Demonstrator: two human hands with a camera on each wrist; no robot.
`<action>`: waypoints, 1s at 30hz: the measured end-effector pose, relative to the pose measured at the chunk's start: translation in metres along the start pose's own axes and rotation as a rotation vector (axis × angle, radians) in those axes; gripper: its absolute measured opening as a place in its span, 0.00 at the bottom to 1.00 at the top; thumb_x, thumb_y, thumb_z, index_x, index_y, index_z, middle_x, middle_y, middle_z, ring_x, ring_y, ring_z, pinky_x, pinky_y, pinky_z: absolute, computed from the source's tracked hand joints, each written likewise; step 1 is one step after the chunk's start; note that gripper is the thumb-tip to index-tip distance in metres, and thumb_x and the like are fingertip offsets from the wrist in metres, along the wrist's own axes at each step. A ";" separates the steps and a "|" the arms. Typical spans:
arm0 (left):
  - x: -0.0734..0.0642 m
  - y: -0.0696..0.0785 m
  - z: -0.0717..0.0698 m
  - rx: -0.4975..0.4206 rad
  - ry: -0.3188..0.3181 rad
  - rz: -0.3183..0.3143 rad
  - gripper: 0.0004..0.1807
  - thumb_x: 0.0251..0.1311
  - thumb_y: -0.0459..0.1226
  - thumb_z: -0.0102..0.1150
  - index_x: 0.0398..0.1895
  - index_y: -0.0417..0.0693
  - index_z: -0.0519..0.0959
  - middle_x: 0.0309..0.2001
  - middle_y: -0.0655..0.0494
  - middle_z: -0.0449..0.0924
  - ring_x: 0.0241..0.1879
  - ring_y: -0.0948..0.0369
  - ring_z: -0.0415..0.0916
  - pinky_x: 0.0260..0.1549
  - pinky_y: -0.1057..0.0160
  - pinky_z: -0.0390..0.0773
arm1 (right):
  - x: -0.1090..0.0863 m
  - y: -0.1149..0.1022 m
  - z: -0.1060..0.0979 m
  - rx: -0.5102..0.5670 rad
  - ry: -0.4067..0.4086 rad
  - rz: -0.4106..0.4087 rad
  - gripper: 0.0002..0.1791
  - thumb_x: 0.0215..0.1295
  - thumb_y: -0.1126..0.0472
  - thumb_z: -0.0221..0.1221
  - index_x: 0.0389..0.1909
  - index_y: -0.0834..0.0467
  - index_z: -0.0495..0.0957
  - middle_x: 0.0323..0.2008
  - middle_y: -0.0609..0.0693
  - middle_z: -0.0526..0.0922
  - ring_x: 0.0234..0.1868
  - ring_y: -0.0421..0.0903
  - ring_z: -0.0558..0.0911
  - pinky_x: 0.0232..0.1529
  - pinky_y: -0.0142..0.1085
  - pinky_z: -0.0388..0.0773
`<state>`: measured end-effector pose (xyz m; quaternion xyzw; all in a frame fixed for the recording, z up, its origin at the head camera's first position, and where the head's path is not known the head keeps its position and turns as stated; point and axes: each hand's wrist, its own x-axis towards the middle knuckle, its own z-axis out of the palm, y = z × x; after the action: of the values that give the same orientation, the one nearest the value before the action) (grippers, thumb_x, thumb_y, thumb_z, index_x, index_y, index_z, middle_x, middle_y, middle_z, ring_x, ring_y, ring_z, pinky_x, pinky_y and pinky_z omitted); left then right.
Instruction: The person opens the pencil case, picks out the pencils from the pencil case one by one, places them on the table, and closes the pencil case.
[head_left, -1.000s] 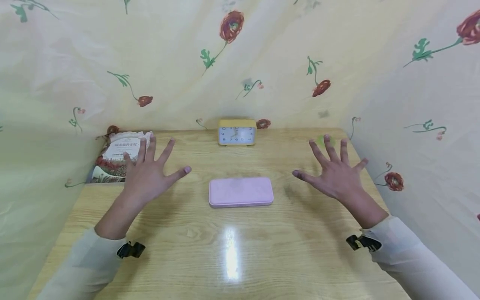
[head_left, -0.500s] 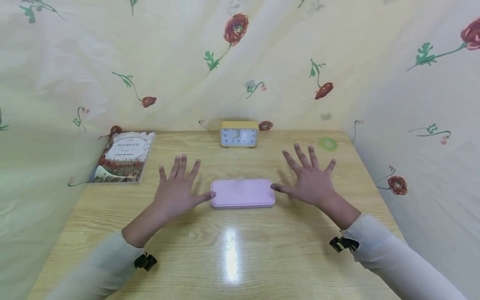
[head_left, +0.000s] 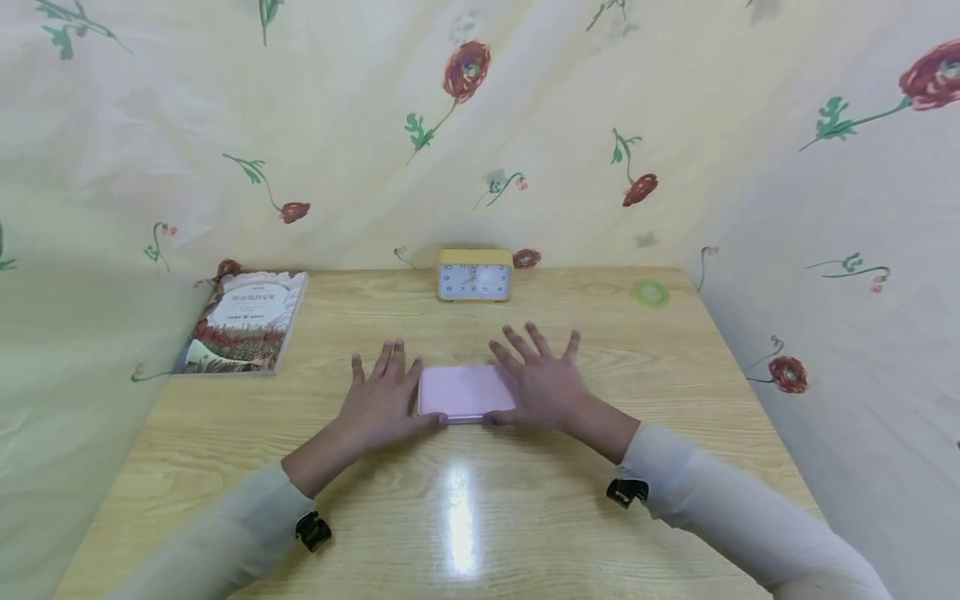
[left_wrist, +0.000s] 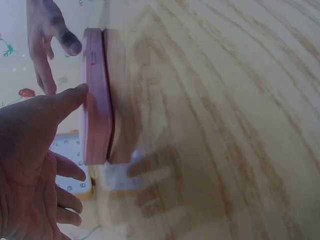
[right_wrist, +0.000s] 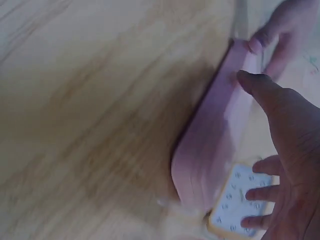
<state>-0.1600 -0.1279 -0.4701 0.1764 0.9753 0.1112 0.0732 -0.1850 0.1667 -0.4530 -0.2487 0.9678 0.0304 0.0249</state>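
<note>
Closer in: left hand [head_left: 378, 408], right hand [head_left: 551, 390] | both spread, gripping nothing | pink case [head_left: 461, 392]: probably light, stiff; hold short ends

place: home-like study nook | wood-grain tabletop [head_left: 382, 508] | flower-print hangings [head_left: 360, 100] | yellow clock [head_left: 474, 282] | book [head_left: 243, 323]

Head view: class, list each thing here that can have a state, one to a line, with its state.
Pink case, closed, lying flat.
Clock, upright, dial facing the camera.
Book, closed, flat, printed cover up.
Green ring, lying flat.
Left grip, fingers spread, beside the pink case's left end.
Right grip, fingers spread, hiding the pink case's right end.
</note>
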 end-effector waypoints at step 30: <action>0.002 0.001 0.024 -0.048 0.208 0.076 0.29 0.62 0.56 0.80 0.44 0.36 0.93 0.85 0.25 0.56 0.84 0.21 0.49 0.80 0.19 0.54 | 0.021 -0.074 0.007 -0.435 0.102 -0.269 0.41 0.57 0.39 0.69 0.57 0.71 0.81 0.52 0.67 0.89 0.49 0.63 0.91 0.61 0.61 0.87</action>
<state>-0.1570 -0.1215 -0.4933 0.1992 0.9672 0.1550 -0.0284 -0.1679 0.0926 -0.4647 -0.3759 0.8967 0.2217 -0.0743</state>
